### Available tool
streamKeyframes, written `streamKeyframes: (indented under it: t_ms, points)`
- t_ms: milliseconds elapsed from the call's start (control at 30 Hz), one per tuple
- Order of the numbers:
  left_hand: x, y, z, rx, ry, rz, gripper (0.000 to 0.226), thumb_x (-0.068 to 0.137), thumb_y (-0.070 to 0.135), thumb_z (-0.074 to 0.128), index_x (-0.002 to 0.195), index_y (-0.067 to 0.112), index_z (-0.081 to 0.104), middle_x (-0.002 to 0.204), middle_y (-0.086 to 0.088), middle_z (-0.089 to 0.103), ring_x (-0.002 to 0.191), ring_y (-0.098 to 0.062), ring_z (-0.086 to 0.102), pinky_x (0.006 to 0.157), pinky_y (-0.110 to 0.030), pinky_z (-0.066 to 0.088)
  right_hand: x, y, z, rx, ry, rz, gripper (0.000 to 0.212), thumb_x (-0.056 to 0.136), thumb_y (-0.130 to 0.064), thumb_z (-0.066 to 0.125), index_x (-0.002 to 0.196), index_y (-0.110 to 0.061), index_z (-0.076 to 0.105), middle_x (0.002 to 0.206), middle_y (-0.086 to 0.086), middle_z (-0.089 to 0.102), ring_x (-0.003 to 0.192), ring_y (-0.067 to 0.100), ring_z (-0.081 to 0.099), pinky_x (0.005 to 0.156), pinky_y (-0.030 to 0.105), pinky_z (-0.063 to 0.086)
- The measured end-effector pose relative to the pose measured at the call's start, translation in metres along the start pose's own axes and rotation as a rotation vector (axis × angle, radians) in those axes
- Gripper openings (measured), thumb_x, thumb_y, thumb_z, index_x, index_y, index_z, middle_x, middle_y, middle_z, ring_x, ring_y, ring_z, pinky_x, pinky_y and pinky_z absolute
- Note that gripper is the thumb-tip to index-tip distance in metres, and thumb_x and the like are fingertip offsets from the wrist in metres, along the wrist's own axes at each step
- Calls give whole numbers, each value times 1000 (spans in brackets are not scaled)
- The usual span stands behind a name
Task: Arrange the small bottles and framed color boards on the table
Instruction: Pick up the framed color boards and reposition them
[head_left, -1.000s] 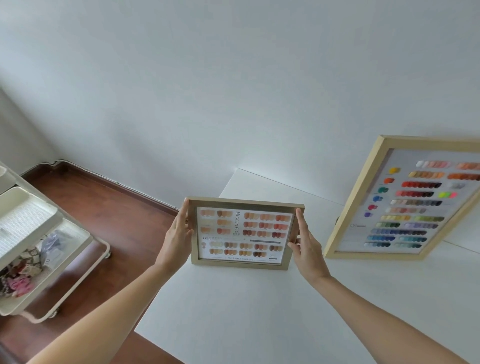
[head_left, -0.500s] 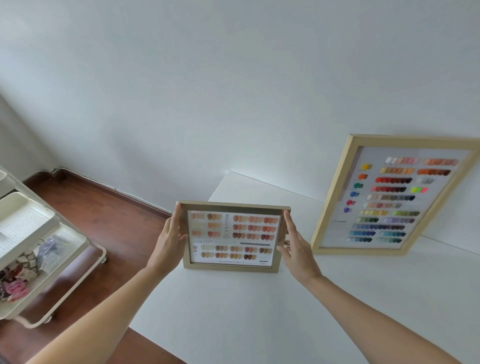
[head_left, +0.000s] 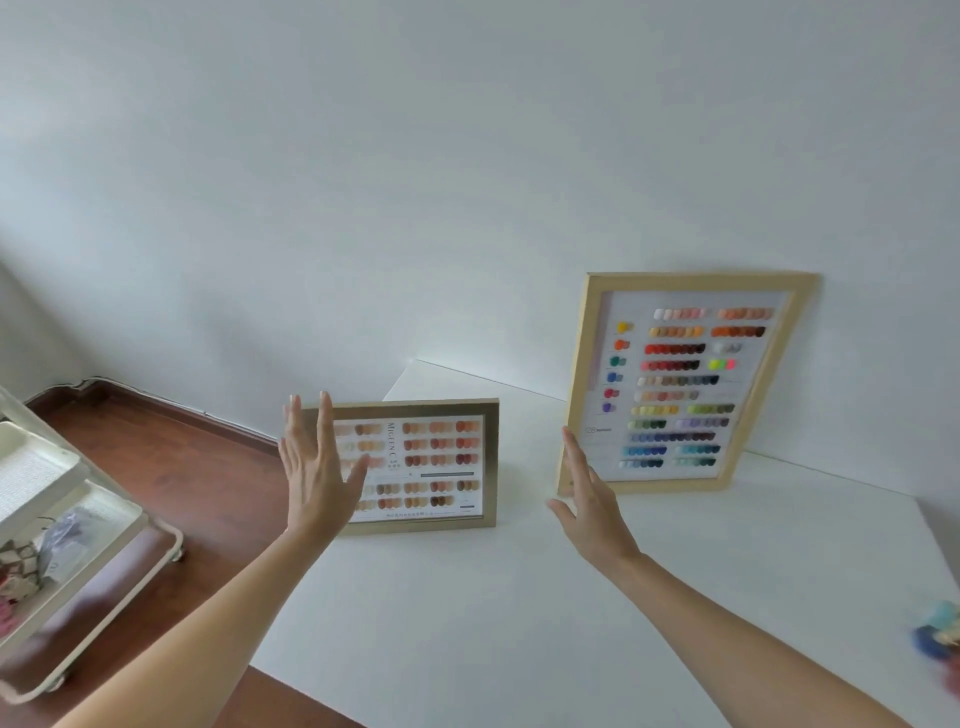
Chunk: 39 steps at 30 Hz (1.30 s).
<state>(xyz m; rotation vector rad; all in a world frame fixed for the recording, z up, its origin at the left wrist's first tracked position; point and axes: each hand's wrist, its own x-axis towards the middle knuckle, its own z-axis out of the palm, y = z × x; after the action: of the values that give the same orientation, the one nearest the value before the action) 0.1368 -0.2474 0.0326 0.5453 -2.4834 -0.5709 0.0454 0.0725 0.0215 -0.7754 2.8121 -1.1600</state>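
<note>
White table (head_left: 519, 623) holds a small frame (head_left: 431, 465) and a big frame (head_left: 680, 384) (leaning on the wall); left hand (head_left: 317, 467) and right hand (head_left: 592, 504) hover, fingers spread, holding nothing.

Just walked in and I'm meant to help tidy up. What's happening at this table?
A person is setting out framed colour boards on the white table. The small framed board stands upright near the table's left edge. Both hands are open and hold nothing: the left hand is in front of its left side, the right hand is clear of it. The large framed board leans against the wall. Some blurred small items sit at the far right edge.
</note>
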Motion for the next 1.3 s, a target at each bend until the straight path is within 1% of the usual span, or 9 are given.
streamKeyframes:
  t_ms: [167, 300, 367, 433, 600, 733, 900, 1067, 1300]
  points:
    - [-11, 64, 7, -54, 22, 126, 90, 83, 20, 69, 152, 21, 12, 159, -16, 4, 148, -33, 4, 117, -57, 13, -30, 20, -49, -18, 36, 24, 92, 91, -10, 60, 146, -46, -5, 157, 3, 23, 141, 23, 31, 111, 45, 39]
    - [-23, 123, 26, -150, -54, 269, 85, 85, 14, 68, 151, 22, 15, 159, -13, 8, 149, -30, 6, 117, -56, 19, -51, 43, -91, -56, 86, 65, 97, 92, -13, 59, 136, -60, -13, 145, 7, 40, 123, 24, 50, 103, 42, 45]
    - [-28, 151, 39, -191, -118, 317, 86, 85, 14, 67, 151, 27, 12, 160, -9, 6, 148, -29, 10, 116, -54, 22, -59, 56, -110, -68, 116, 89, 97, 92, -13, 59, 135, -62, -13, 146, 7, 40, 121, 25, 50, 102, 45, 45]
    - [-30, 176, 53, -197, -181, 338, 89, 86, 16, 66, 151, 31, 7, 161, -5, 3, 148, -29, 14, 114, -51, 25, -64, 70, -129, -74, 146, 130, 94, 92, -14, 58, 139, -58, -10, 145, 8, 41, 123, 27, 49, 103, 48, 45]
    - [-18, 221, 90, -228, -292, 357, 88, 88, 19, 64, 151, 34, 3, 161, -1, 0, 145, -30, 23, 108, -49, 38, -62, 102, -162, -87, 210, 212, 90, 91, -12, 60, 145, -47, -2, 125, 12, 53, 109, 28, 57, 95, 44, 49]
    - [5, 234, 115, -256, -342, 303, 92, 88, 16, 64, 150, 35, -1, 160, -2, -3, 133, -34, 43, 94, -43, 52, -47, 118, -179, -110, 247, 258, 86, 90, -10, 62, 148, -36, 4, 131, 15, 51, 114, 30, 56, 97, 44, 48]
    - [25, 237, 143, -294, -373, 286, 93, 90, 9, 59, 150, 38, -7, 160, -2, -7, 131, -35, 44, 92, -46, 55, -20, 131, -191, -148, 254, 307, 85, 90, -10, 62, 149, -35, 5, 132, 13, 51, 118, 29, 54, 99, 44, 48]
    - [39, 241, 158, -321, -373, 258, 88, 93, 4, 51, 150, 34, -8, 159, -6, 2, 98, -32, 63, 69, -32, 54, 13, 145, -196, -155, 287, 327, 86, 89, -7, 62, 149, -34, 5, 125, 14, 53, 112, 28, 56, 96, 44, 49]
    - [48, 243, 174, -271, -335, 284, 96, 88, -9, 49, 149, 35, -11, 151, -15, 20, 84, -33, 62, 67, -45, 60, 57, 169, -197, -122, 311, 335, 96, 88, 2, 60, 148, -39, -4, 131, 19, 51, 116, 32, 55, 99, 48, 49]
